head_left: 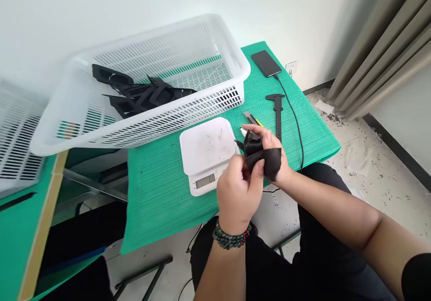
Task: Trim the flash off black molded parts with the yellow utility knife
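Observation:
A black piece (267, 161) with a matte curved flap and a shinier hollow section is held up between both hands, just off the front right of the white scale (207, 146). My left hand (237, 191) is closed on its near side, the thumb pressed on the matte flap. On the far side, my right hand (279, 157) wraps around it with the thumb along the top. Palms and fingers hide part of the piece, and I cannot tell its exact kind. Just beyond my right fingers lies a utility knife (252, 118); a black caliper (278, 112) is farther right.
A white plastic basket (232, 78) with several black angular parts (144, 94) stands behind the scale. A phone (266, 63) with a black cable (296, 123) lies at the back of the green-covered table (155, 202). Another basket (20, 130) is at the left. Dark shavings litter the floor.

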`<state>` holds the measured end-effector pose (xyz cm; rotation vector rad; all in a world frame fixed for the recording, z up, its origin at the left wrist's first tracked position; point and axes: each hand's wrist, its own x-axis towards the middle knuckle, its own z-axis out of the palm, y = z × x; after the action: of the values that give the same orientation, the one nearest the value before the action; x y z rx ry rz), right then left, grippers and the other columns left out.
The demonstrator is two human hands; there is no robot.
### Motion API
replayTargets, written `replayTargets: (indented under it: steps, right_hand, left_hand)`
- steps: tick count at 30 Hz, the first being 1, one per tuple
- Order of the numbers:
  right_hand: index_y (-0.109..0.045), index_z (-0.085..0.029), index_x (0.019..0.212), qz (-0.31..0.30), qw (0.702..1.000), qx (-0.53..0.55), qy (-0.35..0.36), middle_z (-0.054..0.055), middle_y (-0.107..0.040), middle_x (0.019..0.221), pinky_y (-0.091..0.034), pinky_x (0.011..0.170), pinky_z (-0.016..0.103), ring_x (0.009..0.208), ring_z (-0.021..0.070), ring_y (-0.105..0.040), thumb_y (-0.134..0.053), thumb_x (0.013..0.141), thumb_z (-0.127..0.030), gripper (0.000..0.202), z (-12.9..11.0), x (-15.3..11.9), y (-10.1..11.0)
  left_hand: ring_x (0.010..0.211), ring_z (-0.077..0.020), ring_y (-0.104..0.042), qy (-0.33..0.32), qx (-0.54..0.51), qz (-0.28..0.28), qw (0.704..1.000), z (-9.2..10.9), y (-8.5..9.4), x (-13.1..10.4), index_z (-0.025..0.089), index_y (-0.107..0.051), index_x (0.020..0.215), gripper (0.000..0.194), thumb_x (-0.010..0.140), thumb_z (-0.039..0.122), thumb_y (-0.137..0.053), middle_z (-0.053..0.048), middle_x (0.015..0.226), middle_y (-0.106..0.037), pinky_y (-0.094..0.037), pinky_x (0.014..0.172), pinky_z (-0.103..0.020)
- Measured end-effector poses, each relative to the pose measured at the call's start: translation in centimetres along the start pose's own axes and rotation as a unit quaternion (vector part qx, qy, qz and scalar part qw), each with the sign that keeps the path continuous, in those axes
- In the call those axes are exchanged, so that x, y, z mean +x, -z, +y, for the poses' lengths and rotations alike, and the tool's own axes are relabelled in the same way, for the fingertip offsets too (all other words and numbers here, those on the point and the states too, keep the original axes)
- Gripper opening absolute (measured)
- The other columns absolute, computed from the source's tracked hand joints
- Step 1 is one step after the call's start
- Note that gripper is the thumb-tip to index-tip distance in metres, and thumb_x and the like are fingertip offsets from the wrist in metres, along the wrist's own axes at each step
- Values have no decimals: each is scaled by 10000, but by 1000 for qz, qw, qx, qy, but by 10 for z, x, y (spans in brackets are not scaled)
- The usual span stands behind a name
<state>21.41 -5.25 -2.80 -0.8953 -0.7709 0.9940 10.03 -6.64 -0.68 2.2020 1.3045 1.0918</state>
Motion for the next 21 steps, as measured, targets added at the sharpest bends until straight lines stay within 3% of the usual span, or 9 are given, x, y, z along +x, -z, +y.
replayTargets:
  steps: [2, 6, 10, 13, 21]
  right_hand:
    - [-741, -233, 1072, -5, 1000, -3, -3, 35, -655, 874, -534, 803, 371, 829, 204, -620, -489, 934, -761, 600, -2, -1, 1]
    - [-753, -216, 993, 4, 999, -50, 11, 63, -713, 918, -550, 822, 385, 871, 225, -657, -480, 940, -760, 611, 0, 0, 0]
    - [-746, -223, 1024, -11, 987, -138, 83, 85, -756, 1003, -544, 928, 403, 987, 246, -695, -460, 982, -704, 561, 1, -1, -3]
    - [-729, -219, 1090, -47, 972, -202, 111, 94, -766, 1033, -556, 904, 397, 982, 243, -709, -447, 1030, -595, 474, -2, -3, -4]
    - [-675, -185, 1154, -125, 932, -306, 149, 122, -758, 1049, -567, 855, 392, 963, 247, -710, -490, 1026, -441, 341, -8, -9, 0]
  left_hand:
    - [507, -147, -493, 8, 48, -29, 998, 1, -4, -1, 221, -488, 745, 293, 984, 380, -548, 15, 589, -551, -299, 503, -273]
    - [522, -179, -531, 2, 97, 6, 995, 6, -8, -2, 208, -540, 759, 321, 1031, 326, -420, -35, 605, -599, -285, 530, -303]
    - [546, -172, -573, 18, 64, 48, 997, 8, -8, 0, 188, -600, 789, 314, 1027, 246, -404, -51, 639, -651, -313, 530, -288]
    - [561, -162, -591, 38, 36, 96, 994, 6, -8, 1, 180, -618, 783, 302, 1013, 231, -430, -47, 649, -665, -330, 529, -276]
    - [590, -147, -561, 132, -71, 135, 979, -1, -4, 2, 190, -585, 722, 343, 1001, 343, -459, -20, 658, -630, -404, 556, -276]
